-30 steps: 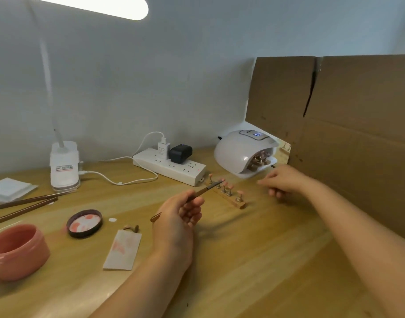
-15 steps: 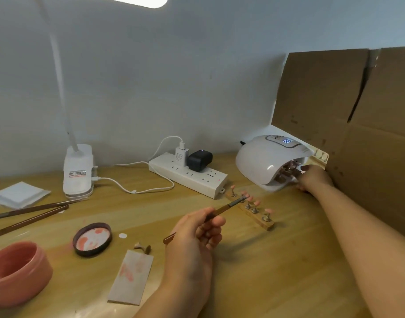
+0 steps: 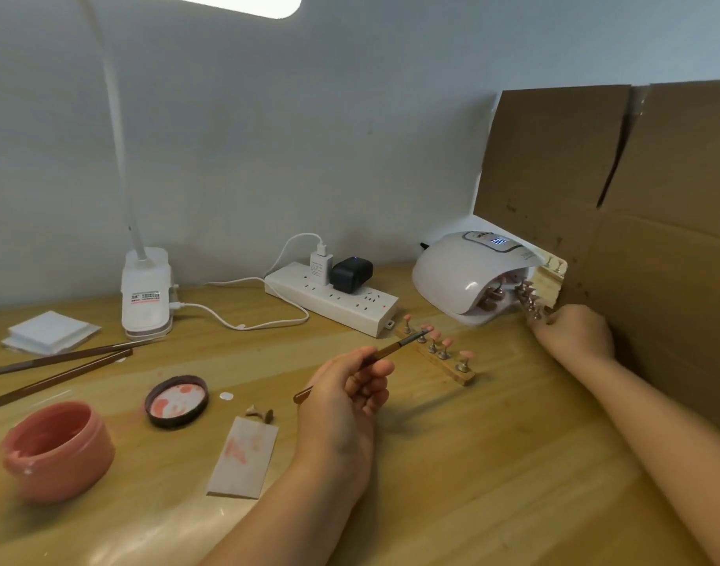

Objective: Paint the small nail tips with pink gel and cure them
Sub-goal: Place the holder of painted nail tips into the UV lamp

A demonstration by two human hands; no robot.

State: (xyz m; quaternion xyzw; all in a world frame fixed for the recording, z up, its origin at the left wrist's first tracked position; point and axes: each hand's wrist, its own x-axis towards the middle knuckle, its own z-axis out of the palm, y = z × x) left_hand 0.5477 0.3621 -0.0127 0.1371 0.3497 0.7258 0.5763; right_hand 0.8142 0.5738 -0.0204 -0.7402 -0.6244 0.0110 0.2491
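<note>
— What is each hand doing?

— The left hand [image 3: 346, 396] has its fingers curled round a thin brown brush [image 3: 374, 355], pinching it near the middle. The metal ferrule and bristle end point up and right, over the near rack of nail tips [image 3: 436, 353]. The right hand [image 3: 574, 332] is out by the mouth of the curing lamp [image 3: 468, 275], fingers curled on the end of a second rack [image 3: 532, 302], which is tilted, half out of the opening.

— Describe the racks.

— The near one is a pale wooden bar lying flat on the table [image 3: 452, 463], with small metal pegs standing in a row, each capped by a glossy pink tip. The second carries similar pegs, their tips darker in the lamp's shade. More pegs show deeper inside the lamp.

— And the lamp itself?

— A smooth white plastic dome, low and rounded, with a small lit blue display on top. It sits against a creased brown cardboard sheet [image 3: 636, 218].

— Where is the gel?

— In a squat round pink jar [image 3: 58, 449], open, at the left front. Its dark-rimmed lid [image 3: 176, 400] lies inside-up nearby, smeared pink, beside a paper strip [image 3: 244, 457] with pink streaks.
</note>
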